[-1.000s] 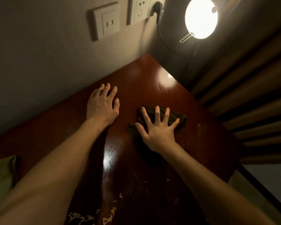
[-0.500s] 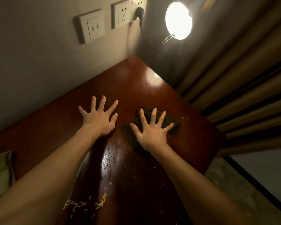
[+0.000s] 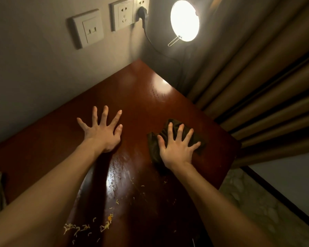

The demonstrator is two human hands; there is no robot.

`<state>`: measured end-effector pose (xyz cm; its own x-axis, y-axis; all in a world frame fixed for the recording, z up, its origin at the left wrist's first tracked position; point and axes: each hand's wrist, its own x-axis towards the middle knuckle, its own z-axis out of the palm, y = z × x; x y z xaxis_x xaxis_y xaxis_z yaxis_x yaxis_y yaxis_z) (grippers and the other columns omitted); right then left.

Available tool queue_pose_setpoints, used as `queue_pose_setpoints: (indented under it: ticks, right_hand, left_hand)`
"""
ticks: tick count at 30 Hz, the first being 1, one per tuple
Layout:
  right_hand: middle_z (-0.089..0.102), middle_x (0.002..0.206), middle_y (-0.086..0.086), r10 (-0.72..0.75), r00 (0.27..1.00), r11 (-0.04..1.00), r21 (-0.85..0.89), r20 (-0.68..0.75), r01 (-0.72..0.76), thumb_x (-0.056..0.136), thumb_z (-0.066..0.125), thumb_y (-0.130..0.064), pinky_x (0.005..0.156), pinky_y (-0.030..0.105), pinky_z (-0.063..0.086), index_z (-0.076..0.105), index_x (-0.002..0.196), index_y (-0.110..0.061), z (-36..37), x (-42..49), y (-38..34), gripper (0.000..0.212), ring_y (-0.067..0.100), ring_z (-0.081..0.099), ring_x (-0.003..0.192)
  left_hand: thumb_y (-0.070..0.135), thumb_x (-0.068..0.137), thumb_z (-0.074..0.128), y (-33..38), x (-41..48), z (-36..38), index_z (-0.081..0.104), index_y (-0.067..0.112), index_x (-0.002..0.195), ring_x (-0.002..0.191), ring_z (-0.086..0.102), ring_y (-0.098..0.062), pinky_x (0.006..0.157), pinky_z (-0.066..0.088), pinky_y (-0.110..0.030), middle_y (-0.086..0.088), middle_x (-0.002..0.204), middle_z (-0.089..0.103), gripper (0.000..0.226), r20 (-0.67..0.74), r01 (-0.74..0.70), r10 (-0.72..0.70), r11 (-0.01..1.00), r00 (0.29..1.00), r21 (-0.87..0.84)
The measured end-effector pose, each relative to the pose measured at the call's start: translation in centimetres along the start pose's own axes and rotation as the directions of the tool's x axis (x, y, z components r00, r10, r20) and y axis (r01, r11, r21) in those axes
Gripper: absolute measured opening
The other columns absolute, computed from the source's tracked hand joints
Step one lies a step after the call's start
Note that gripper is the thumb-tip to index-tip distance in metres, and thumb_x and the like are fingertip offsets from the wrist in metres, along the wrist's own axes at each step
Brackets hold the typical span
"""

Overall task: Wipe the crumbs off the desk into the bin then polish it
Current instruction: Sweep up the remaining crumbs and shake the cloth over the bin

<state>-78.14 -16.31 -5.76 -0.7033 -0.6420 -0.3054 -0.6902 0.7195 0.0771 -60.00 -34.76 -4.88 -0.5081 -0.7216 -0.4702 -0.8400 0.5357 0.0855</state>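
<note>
**Two flat hands on the desk**

The left hand [image 3: 101, 133] is pressed flat on the bare desk [image 3: 146, 97], fingers splayed, nothing held. The right hand [image 3: 177, 147] is spread palm-down on one dark cloth [image 3: 196, 138] near the right edge — not gripped. Crumbs [image 3: 86, 229] are scattered nearer the body. Three wall sockets [image 3: 122, 15] and one lit lamp [image 3: 184, 20] are seen.

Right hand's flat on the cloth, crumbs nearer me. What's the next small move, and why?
Probably drag the dark cloth under the right hand back toward the crumbs at the near edge of the desk, gathering the scattered bits. The left hand lies spread flat on the desk. No bin is in view.
</note>
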Motion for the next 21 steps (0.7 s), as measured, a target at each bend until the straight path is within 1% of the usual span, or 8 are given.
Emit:
queue_pose_setpoints:
  ticks: [3,6,9,12,15,18,21]
  right_hand:
    - [-0.006,0.175,0.012,0.022,0.999,0.998,0.060,-0.023,-0.021,0.095,0.002,-0.083,0.112,0.085,0.004,-0.009,0.164,-0.038,-0.9,3.8,0.9,0.084,0.052,-0.011,0.156]
    - [-0.004,0.175,0.012,0.090,0.996,0.993,0.080,-0.003,-0.089,0.095,0.004,-0.082,0.113,0.085,0.009,-0.008,0.165,-0.040,-1.8,6.6,2.4,0.082,0.051,-0.008,0.157]
    - [-0.003,0.175,0.012,0.140,0.990,0.984,0.110,0.007,-0.139,0.100,0.003,-0.075,0.113,0.083,0.011,-0.008,0.165,-0.038,-1.5,4.5,3.2,0.076,0.050,-0.005,0.157]
    - [-0.003,0.174,0.014,0.179,0.983,0.982,0.054,0.033,-0.181,0.102,0.001,-0.069,0.114,0.082,0.013,-0.012,0.165,-0.034,0.1,0.0,2.5,0.074,0.051,-0.004,0.157]
    - [-0.001,0.173,0.018,0.137,0.990,0.990,0.034,0.020,-0.138,0.101,0.001,-0.070,0.112,0.084,0.014,-0.010,0.165,-0.032,0.4,-0.7,2.2,0.075,0.055,-0.003,0.155]
    - [0.000,0.172,0.016,0.036,0.999,0.999,0.040,-0.008,-0.036,0.100,0.004,-0.073,0.112,0.085,0.011,-0.007,0.165,-0.034,-0.6,3.6,2.7,0.077,0.055,-0.003,0.155]
    - [0.001,0.174,0.014,0.061,0.998,0.996,0.063,-0.031,-0.059,0.099,0.004,-0.075,0.113,0.084,0.008,-0.004,0.165,-0.036,-1.7,7.7,2.1,0.077,0.052,-0.003,0.156]
  left_hand:
    - [0.066,0.104,0.004,-0.1,0.3,0.0,-0.033,0.054,0.150,0.155,-0.032,-0.038,0.115,-0.004,-0.082,0.001,0.169,-0.034,0.060,0.018,0.008,-0.008,1.000,1.000,0.005]
    - [0.065,0.104,0.005,-0.1,0.5,-0.1,-0.035,0.054,0.147,0.155,-0.032,-0.038,0.116,-0.003,-0.082,0.001,0.169,-0.035,0.059,0.028,0.012,-0.012,1.000,1.000,0.003]
    - [0.065,0.105,0.005,0.4,0.5,-0.3,-0.032,0.053,0.152,0.155,-0.032,-0.038,0.116,-0.003,-0.082,0.000,0.169,-0.035,0.061,0.039,0.008,-0.008,1.000,0.999,0.008]
    - [0.064,0.105,0.005,0.6,0.3,-0.3,-0.030,0.052,0.154,0.155,-0.032,-0.038,0.116,-0.003,-0.082,-0.001,0.170,-0.033,0.061,0.031,0.014,-0.015,1.000,0.999,0.007]
    - [0.062,0.106,0.006,0.8,0.0,-0.6,-0.028,0.051,0.155,0.155,-0.032,-0.039,0.115,-0.004,-0.082,-0.002,0.170,-0.033,0.061,0.041,0.007,-0.007,1.000,0.999,0.003]
    - [0.061,0.106,0.007,0.9,0.0,-0.5,-0.026,0.050,0.157,0.155,-0.031,-0.039,0.115,-0.006,-0.082,-0.002,0.171,-0.032,0.062,0.046,0.000,0.001,1.000,0.999,-0.007]
    - [0.061,0.106,0.007,1.0,0.0,0.1,-0.025,0.050,0.157,0.155,-0.031,-0.039,0.116,-0.006,-0.082,-0.002,0.171,-0.030,0.061,0.020,-0.008,0.007,1.000,1.000,0.010]
